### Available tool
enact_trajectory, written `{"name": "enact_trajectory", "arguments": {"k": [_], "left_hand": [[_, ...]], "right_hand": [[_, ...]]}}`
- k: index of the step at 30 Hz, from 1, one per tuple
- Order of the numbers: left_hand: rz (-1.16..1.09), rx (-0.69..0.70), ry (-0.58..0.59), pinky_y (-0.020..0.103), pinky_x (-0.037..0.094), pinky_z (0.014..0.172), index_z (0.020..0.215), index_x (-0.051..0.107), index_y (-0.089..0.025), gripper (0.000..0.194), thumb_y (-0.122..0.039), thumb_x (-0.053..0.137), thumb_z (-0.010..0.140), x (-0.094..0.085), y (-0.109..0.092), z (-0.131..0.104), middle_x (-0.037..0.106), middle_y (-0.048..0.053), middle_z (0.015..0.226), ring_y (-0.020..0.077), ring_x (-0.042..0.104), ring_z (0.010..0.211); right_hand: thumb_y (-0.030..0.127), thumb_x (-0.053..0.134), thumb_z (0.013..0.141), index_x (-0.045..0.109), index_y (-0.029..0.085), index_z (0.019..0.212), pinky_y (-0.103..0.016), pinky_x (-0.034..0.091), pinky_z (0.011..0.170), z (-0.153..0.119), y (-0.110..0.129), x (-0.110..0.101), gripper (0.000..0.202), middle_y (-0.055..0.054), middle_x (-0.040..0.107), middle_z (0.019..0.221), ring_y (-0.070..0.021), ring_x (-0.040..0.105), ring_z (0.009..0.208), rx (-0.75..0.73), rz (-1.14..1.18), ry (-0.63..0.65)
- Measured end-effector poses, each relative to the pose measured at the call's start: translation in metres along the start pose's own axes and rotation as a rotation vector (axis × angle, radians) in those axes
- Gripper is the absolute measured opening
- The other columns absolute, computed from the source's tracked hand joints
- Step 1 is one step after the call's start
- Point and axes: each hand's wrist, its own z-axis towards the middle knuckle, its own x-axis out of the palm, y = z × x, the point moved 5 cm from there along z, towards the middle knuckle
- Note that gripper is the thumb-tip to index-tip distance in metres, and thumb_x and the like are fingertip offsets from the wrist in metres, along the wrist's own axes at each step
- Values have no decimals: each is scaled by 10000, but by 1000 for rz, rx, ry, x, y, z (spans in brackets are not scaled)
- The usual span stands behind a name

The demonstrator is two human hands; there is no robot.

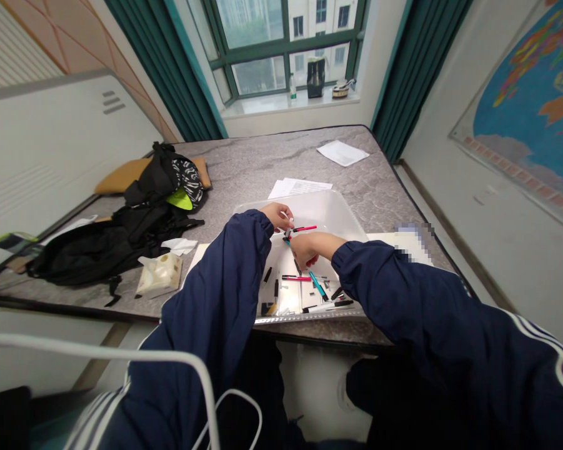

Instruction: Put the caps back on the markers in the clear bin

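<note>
A translucent white plastic bin [350, 219] sits in front of me on the table, with several pens and small parts scattered over its bottom. Above its left side, my left hand [278, 217] is closed in a pinch; a small whitish piece shows at its fingertips, too small to name. My right hand [304, 249] reaches down inside the bin with curled fingers, and what they grip is hidden. Close to both hands lies a red and black pen [305, 229]. Below my right hand are a pink-red pen [296, 279], a teal pen [317, 286] and a white and black marker [327, 306].
Printed papers [302, 186] lie behind the bin, and another sheet [343, 152] is farther back. To the left are a black backpack [98, 247] and a tissue pack [160, 274]. A white cable or tube [169, 356] crosses the lower left foreground.
</note>
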Motion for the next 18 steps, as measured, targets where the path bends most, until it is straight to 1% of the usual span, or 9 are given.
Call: {"name": "enact_trajectory", "arguments": {"k": [4, 6, 9, 12, 15, 16, 18], "left_hand": [[8, -7, -3, 243, 494, 595, 789, 550, -154, 370, -199, 858, 590, 0, -1, 0, 734, 54, 777, 142, 673, 655], [13, -15, -5, 242, 494, 593, 791, 545, -155, 377, -201, 859, 587, 1, -1, 0, 736, 56, 781, 140, 672, 650], [23, -13, -11, 240, 492, 589, 793, 544, -155, 374, -201, 856, 591, 0, -2, -1, 736, 59, 795, 141, 674, 655], [28, -8, -9, 242, 494, 591, 796, 545, -155, 352, -193, 841, 610, 0, -2, -2, 735, 62, 802, 145, 677, 664], [32, -11, -1, 241, 494, 592, 802, 547, -154, 330, -182, 825, 627, 1, -2, -3, 732, 61, 800, 147, 680, 669], [36, -12, 0, 242, 495, 597, 804, 548, -153, 328, -180, 823, 628, 0, -2, -3, 731, 59, 800, 147, 681, 671], [48, -15, -1, 248, 502, 613, 807, 553, -154, 325, -181, 822, 627, 0, -2, -2, 728, 54, 789, 149, 684, 674]], "right_hand": [[264, 882, 545, 719, 31, 744, -316, 528, 667, 0, 3, 6, 347, -92, 678, 650, -219, 670, 676, 60, -60, 58], [240, 882, 541, 726, 41, 732, -320, 525, 703, -2, 8, 7, 317, -93, 676, 629, -230, 678, 704, 80, -129, 54], [212, 878, 528, 730, 64, 686, -331, 516, 749, -8, 21, 5, 262, -94, 671, 605, -254, 687, 747, 49, -247, 5], [197, 854, 532, 730, 61, 673, -352, 516, 742, -10, 29, 6, 232, -106, 672, 608, -277, 688, 746, 4, -312, -11], [203, 799, 592, 736, 42, 746, -342, 525, 677, -8, 25, 5, 232, -118, 692, 665, -252, 681, 676, -28, -246, -14], [217, 781, 617, 736, 40, 783, -331, 527, 652, -7, 22, 2, 247, -121, 700, 697, -238, 678, 655, -45, -201, -36], [263, 758, 658, 730, 48, 848, -308, 529, 619, -8, 14, -8, 288, -121, 709, 758, -214, 672, 632, -79, -112, -119]]}}
